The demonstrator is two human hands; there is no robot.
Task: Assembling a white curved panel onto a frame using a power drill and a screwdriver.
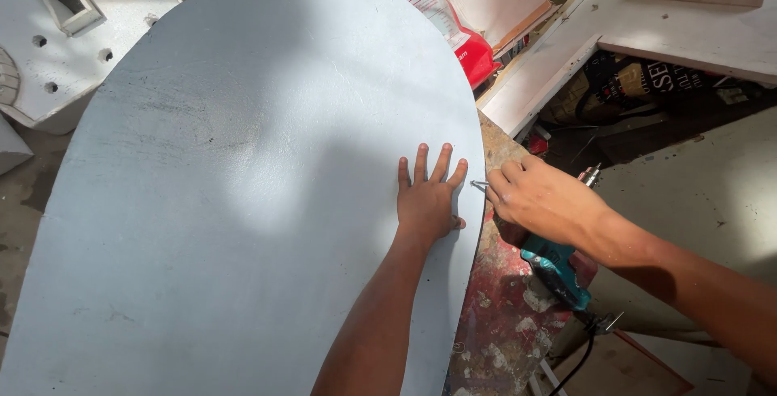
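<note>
Hard daylight falls from above and to the right, so that the pale blue panel (243,161) shows a bright, nearly washed-out patch across its middle, with softer shade over its upper part and lower left. The white boards (647,23) at upper right glare strongly, while the gap beneath them is deep shadow. Focus is sharp throughout, with slight wide-angle bending at the frame edges.

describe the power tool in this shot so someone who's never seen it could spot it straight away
Start at the big pale blue rounded board filling the left of the picture and follow its right edge to the right hand. The power tool sits just under that hand, over the paint-stained workbench. Its teal body and black cord set it apart from the white panels and red bag around.
</note>
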